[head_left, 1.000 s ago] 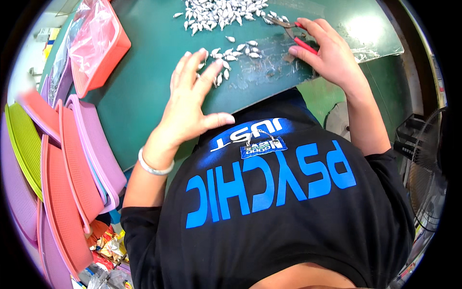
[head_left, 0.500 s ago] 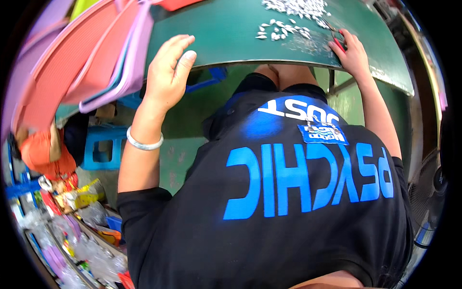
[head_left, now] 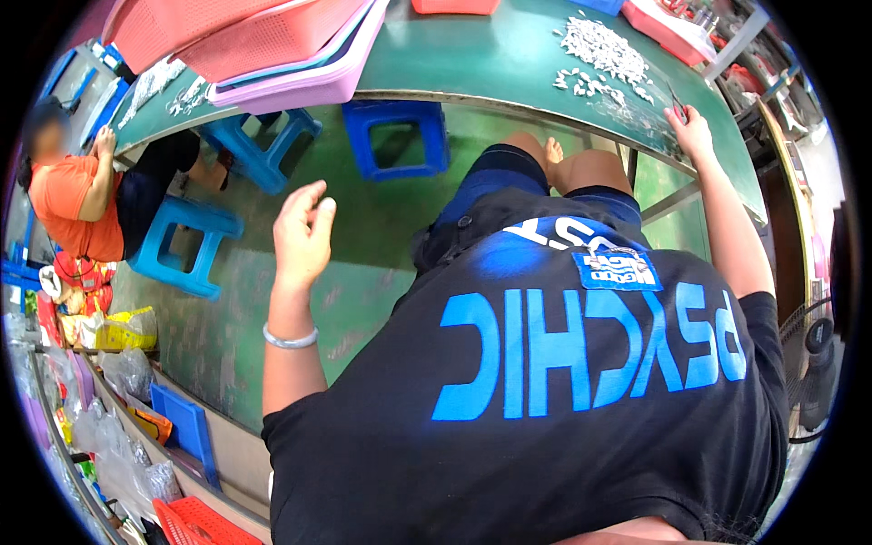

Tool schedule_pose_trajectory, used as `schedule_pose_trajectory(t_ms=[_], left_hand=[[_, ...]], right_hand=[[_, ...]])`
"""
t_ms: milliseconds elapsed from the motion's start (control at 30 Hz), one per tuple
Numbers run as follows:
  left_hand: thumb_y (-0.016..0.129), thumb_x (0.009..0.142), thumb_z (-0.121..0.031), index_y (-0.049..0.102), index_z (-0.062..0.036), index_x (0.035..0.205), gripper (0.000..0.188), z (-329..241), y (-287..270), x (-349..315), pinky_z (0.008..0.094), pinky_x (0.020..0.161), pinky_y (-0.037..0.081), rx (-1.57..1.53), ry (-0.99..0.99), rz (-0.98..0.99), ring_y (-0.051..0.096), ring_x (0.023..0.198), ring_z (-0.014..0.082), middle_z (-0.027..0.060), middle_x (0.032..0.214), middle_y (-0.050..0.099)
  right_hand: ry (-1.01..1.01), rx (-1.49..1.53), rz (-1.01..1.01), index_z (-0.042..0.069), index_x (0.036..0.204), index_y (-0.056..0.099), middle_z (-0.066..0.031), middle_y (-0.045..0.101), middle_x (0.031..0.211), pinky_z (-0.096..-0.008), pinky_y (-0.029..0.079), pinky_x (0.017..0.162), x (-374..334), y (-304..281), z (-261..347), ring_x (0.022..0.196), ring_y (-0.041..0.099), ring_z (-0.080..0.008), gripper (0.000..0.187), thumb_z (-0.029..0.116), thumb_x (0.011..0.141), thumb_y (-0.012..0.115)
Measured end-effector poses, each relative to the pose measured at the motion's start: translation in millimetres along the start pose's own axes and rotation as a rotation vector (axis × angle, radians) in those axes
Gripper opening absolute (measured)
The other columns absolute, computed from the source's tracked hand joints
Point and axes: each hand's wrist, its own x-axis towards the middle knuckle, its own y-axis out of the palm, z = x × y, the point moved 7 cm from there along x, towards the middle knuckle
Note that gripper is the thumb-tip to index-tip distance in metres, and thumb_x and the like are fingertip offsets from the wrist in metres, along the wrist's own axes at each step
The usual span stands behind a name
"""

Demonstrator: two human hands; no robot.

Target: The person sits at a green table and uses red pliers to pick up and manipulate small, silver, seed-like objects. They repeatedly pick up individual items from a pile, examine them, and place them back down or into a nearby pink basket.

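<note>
My left hand [head_left: 303,234] is raised in the air over the floor, away from the table, its fingers bent a little and the thumb apart. Nothing is in it. At the right end of the green table [head_left: 454,64], my right hand [head_left: 695,136] is closed on a red-handled hand tool [head_left: 678,113] with a thin dark tip. The hand hides most of the tool, so its exact kind is unclear. A pile of small silvery-white pieces [head_left: 604,47] lies beyond and left of that hand. Several loose pieces [head_left: 586,85] are spread at its near side.
Stacked pink and purple baskets [head_left: 300,86] overhang the table's left part. A blue stool [head_left: 397,136] stands under the edge. At far left, a person in orange [head_left: 80,200] sits near a light-blue stool [head_left: 186,245]. A fan [head_left: 808,363] stands at my right.
My view has swung left and back, showing more floor and the seated person. My left hand has drawn back from the table edge. My right hand keeps the tool at the table.
</note>
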Motion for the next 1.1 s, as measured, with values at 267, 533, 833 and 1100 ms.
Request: schedule_pose_trajectory(t_ms=[267, 533, 833, 1100], left_hand=[[0.064, 0.087, -0.013, 0.064, -0.0011, 0.112, 0.028, -8, 28, 0, 0.0303, 0.082, 0.05, 0.078, 0.066, 0.099, 0.061, 0.099, 0.0217, 0.0131, 0.116, 0.062], [0.066, 0.084, -0.016, 0.062, -0.0019, 0.116, 0.035, -98, 81, 83, 0.0456, 0.099, 0.041, 0.235, 0.617, -0.06, 0.051, 0.115, 0.0391, 0.0196, 0.12, 0.057], [0.059, 0.086, -0.023, 0.049, -0.0073, 0.133, 0.051, -100, 148, 156, 0.0475, 0.103, 0.038, 0.423, 0.648, -0.166, 0.044, 0.122, 0.0421, 0.0207, 0.129, 0.05], [0.057, 0.085, -0.02, 0.049, -0.0058, 0.132, 0.05, -101, 149, 159, 0.0463, 0.104, 0.037, 0.485, 0.678, -0.163, 0.045, 0.12, 0.0413, 0.0189, 0.125, 0.053]], right_hand=[[0.173, -0.192, 0.032, 0.002, 0.139, 0.041, -0.0243, 0.058, 0.125, -0.0423, 0.046, 0.096, 5, 8, -62, 0.114, 0.057, -0.0375, 0.091, 0.066, 0.078, 0.06], [0.129, -0.216, 0.004, 0.011, 0.136, 0.047, -0.0217, 0.055, 0.126, -0.0457, 0.044, 0.096, 23, 15, -73, 0.115, 0.055, -0.0389, 0.078, 0.067, 0.082, 0.055], [-0.192, -0.302, -0.313, 0.009, 0.131, 0.051, -0.0171, 0.055, 0.126, -0.0442, 0.042, 0.097, 15, 10, -46, 0.117, 0.052, -0.0343, 0.057, 0.047, 0.089, 0.057], [-0.265, -0.204, -0.31, 0.007, 0.123, 0.056, -0.0182, 0.06, 0.114, -0.043, 0.044, 0.093, 16, 8, -42, 0.109, 0.055, -0.0363, 0.047, 0.04, 0.09, 0.058]])
